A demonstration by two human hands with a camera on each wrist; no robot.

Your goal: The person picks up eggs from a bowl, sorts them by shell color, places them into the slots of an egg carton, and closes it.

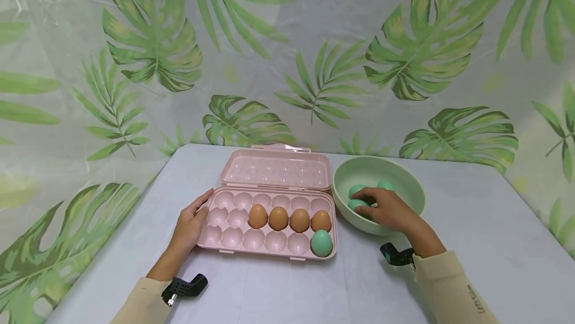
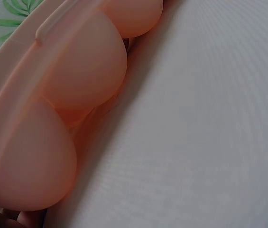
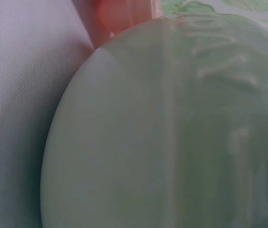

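Note:
A pink egg carton (image 1: pixel 233 250) lies with its lid folded back. Brown eggs (image 1: pixel 278 219) fill several cups of its middle row, and one green egg (image 1: pixel 321 243) sits in the near right corner. My left hand (image 1: pixel 188 225) holds the carton's left edge; the left wrist view shows the undersides of its cups (image 2: pixel 88 61). To the right, my right hand (image 1: pixel 388 208) reaches into a light green bowl (image 1: pixel 411 184), its fingers and thumb around a green egg (image 1: pixel 357 204). Other green eggs (image 1: pixel 385 185) lie beside it. The bowl's outer wall (image 3: pixel 115 142) hides that hand in the right wrist view.
The carton's lid (image 1: pixel 276 169) lies open toward the back, close to the bowl's left rim. A white cloth (image 1: pixel 278 294) covers the table. Behind it hangs a curtain with a green leaf print (image 1: pixel 314 84).

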